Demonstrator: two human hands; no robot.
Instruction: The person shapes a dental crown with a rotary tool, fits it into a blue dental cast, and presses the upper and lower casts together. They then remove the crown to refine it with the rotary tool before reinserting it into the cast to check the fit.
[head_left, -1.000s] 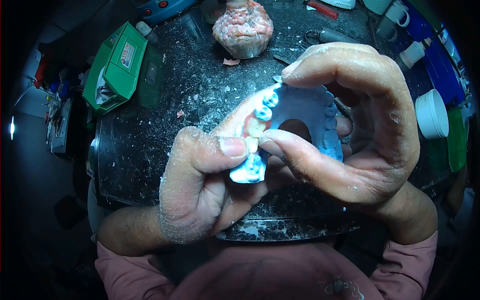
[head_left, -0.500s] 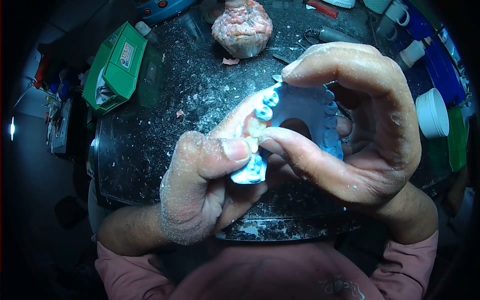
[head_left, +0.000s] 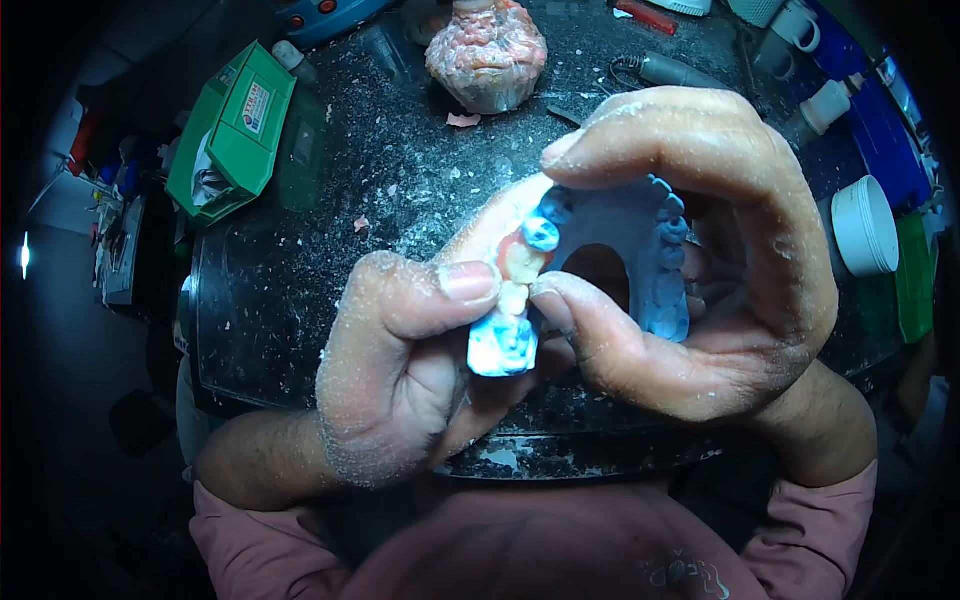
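A blue, horseshoe-shaped dental model (head_left: 660, 290) is held up between both hands over the table. On its left side sits a small yellowish tooth piece with a pink part (head_left: 522, 262). My left hand (head_left: 400, 370), dusted with powder, grips the model's left arm, its thumb tip against the outer side of the yellowish teeth. My right hand (head_left: 740, 250) curls around the right side, thumb tip on the inner side of those teeth and index finger at the model's front. The fingers under the model are partly hidden.
A dusty dark table (head_left: 300, 330) holds a green bin (head_left: 235, 135) at left, a lumpy pinkish object (head_left: 487, 60) at the back, a grey handpiece (head_left: 685, 72), a white round container (head_left: 864, 227) and a white mug (head_left: 793, 25) at right.
The model has tilted and turned slightly in my hands, its left end shifting a little down and right. Both thumbs remain at the yellowish teeth.
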